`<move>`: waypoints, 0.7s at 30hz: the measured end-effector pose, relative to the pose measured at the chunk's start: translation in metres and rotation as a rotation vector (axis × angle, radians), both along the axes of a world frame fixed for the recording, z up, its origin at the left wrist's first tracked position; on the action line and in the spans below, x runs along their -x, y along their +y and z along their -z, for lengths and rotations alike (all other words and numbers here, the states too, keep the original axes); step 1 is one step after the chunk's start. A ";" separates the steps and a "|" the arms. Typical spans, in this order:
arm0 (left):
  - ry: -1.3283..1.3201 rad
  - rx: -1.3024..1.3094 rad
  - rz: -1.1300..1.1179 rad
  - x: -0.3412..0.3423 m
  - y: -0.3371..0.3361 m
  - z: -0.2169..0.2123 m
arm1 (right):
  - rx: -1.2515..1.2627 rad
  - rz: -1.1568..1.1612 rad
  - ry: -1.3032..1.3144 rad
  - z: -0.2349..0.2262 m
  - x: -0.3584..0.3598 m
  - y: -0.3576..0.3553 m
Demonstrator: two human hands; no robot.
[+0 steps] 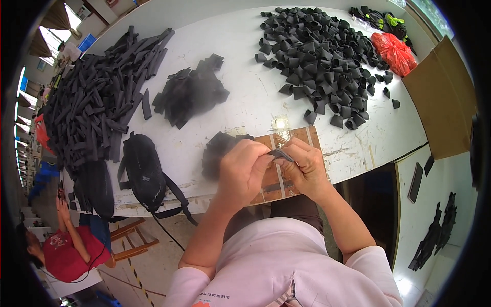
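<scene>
Strap piece (pixel 280 154), small and dark, is pinched between the left hand (pixel 243 171) and the right hand (pixel 307 169), both closed on it above the near edge of the tabletop (pixel 245 97), over a brown board (pixel 286 181). A black bag (pixel 144 174) lies at the near left edge. Folded black pieces (pixel 322 56) are heaped toward the far right corner, long strips (pixel 97 102) along the left edge.
</scene>
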State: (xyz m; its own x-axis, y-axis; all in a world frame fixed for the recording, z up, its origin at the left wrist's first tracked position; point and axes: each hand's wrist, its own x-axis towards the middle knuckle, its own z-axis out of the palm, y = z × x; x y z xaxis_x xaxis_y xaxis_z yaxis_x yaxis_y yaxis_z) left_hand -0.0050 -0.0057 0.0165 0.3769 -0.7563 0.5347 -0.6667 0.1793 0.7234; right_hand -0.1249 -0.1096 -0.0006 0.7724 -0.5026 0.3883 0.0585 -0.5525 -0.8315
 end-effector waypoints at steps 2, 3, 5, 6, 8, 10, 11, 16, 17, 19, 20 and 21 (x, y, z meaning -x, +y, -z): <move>0.067 0.036 0.018 0.007 -0.004 -0.007 | -0.002 -0.008 0.031 -0.003 0.001 -0.001; 0.135 0.069 0.039 0.010 -0.005 -0.009 | -0.005 -0.010 0.034 -0.005 0.001 -0.002; 0.143 0.036 0.039 0.006 -0.005 -0.008 | -0.020 -0.039 0.069 -0.012 0.003 -0.005; 0.144 0.008 0.039 0.003 -0.005 -0.005 | -0.032 -0.038 0.079 -0.015 0.002 -0.007; 0.345 0.048 0.056 0.001 -0.003 0.002 | 0.092 -0.084 0.082 -0.029 0.000 -0.014; 0.471 0.100 -0.105 0.002 0.002 0.007 | -0.193 -0.175 0.049 -0.055 -0.001 -0.026; 0.542 0.063 -0.197 0.006 0.003 0.011 | -0.459 -0.155 -0.084 -0.059 -0.004 -0.043; 0.195 -0.347 -0.277 0.013 0.019 0.071 | -0.418 0.259 0.061 -0.023 -0.002 -0.074; 0.020 -0.339 -0.295 0.017 0.018 0.083 | -0.520 0.197 0.094 -0.011 0.006 -0.062; -0.252 -0.377 -0.337 0.023 0.013 0.098 | -0.668 0.145 0.184 0.013 0.023 -0.040; -0.253 -0.380 -0.338 0.020 0.011 0.105 | -0.714 0.148 0.239 0.023 0.030 -0.031; -0.378 -0.516 -0.334 0.016 0.010 0.113 | -0.715 0.145 0.239 0.031 0.035 -0.022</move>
